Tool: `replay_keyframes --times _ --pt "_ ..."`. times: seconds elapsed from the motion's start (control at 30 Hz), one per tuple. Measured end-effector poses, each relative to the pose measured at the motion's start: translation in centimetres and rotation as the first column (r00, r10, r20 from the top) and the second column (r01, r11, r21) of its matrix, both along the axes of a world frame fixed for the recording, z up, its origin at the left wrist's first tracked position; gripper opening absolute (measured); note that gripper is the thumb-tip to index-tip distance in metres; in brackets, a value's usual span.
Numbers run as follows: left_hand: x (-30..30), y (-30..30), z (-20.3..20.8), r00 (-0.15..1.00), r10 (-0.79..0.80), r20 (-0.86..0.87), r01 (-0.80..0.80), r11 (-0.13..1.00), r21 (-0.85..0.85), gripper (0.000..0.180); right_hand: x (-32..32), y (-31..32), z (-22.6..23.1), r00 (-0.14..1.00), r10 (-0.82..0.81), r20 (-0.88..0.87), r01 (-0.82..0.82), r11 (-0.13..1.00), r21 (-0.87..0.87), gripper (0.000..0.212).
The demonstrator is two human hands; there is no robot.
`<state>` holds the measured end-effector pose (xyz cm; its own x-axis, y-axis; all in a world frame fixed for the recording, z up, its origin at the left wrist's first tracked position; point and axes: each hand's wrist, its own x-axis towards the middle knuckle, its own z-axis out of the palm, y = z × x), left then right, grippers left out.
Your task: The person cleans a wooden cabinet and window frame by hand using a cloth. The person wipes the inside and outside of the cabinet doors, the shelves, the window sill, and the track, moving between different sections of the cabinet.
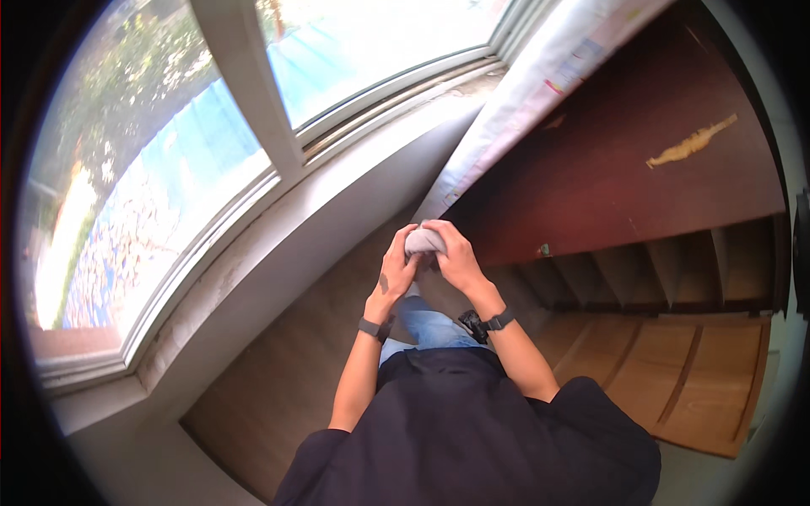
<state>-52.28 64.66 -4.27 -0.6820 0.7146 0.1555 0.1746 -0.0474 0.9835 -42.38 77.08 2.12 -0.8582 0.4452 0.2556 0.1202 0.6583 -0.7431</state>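
Note:
Both my hands meet in front of me around a rolled or bunched grey cloth [424, 242]. My left hand [398, 257] has its fingers curled over the cloth's left side. From the other side my right hand [456, 257] grips it, thumb and fingers wrapped round. Dark bands circle both wrists, and a small black device hangs by the right one. The underside of the cloth is hidden by my hands, and I cannot tell what kind of cloth piece it is.
A window [278, 160] with a pale sill [337, 181] runs along the left. Beside a light patterned curtain [506, 110], a dark red-brown wooden panel [624, 160] stands at the right. Below it are slatted compartments [650, 274] and a lighter wooden door [675, 371]. Brown floor [278, 363] lies beneath.

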Motion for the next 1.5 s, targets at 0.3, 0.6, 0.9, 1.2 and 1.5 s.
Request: replay_keyframes --times 0.3,0.6,0.9,1.2,1.5 --pt "8.3 7.9 10.1 0.933 -0.194 -0.302 0.263 0.942 0.207 0.060 12.7 4.7 7.3 0.983 -0.161 -0.088 0.170 0.981 0.095 0.059" --pt "20.9 17.5 21.2 0.654 0.320 -0.686 0.349 0.677 0.648 0.041 29.2 10.6 17.1 0.838 -0.078 -0.540 0.408 0.745 0.527 0.040" --pt "25.9 29.0 19.5 0.558 0.415 -0.719 0.085 0.833 0.546 0.057 27.5 23.7 13.7 0.810 0.065 -0.583 -0.048 0.998 0.044 0.054" --pt "24.7 24.1 14.9 0.777 0.264 -0.571 0.045 0.882 0.469 0.071 24.2 21.0 8.7 0.811 0.111 -0.574 -0.120 0.993 0.022 0.032" --pt "16.7 19.3 14.3 0.938 0.266 -0.223 -0.137 0.874 0.466 0.072 15.7 17.3 9.5 0.853 0.167 -0.494 -0.140 0.986 0.091 0.039"
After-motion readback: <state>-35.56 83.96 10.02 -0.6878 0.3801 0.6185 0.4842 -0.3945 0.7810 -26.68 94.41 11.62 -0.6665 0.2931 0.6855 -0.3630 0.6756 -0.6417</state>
